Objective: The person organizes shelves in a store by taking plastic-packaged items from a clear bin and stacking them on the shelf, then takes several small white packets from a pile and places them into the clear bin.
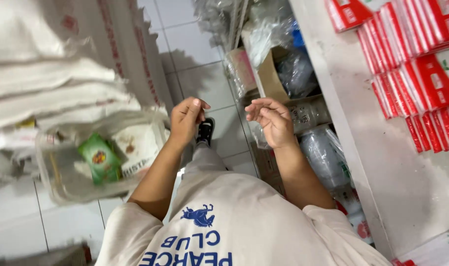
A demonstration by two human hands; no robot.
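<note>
2 hands hover over the tiled floor: left hand (186,119) loosely clenched, right hand (272,120) half-curled, both holding nothing. 1 green packet (101,158) lies in 1 clear tub (62,189) at left, its long axis tilted near-right to far-left.

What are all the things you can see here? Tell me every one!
Red and white packets: many, red with white, stacked in rows on the white shelf top at right.
White shelf: one, white, right side.
Clear plastic bags: several, see-through, on the lower shelf under the right hand.
Cardboard box: one, brown, lower shelf, holding plastic wrap.
White sacks: a pile, white with red print, upper left.
Clear plastic bin: one, see-through, left, on the floor.
Green packet: one, green, inside the bin.
Tiled floor: white, middle.
Shoe: one, black, on the floor.
Shirt: one, beige with blue print, bottom.
Left hand: loosely closed, holding nothing.
Right hand: fingers curled, holding nothing.
</note>
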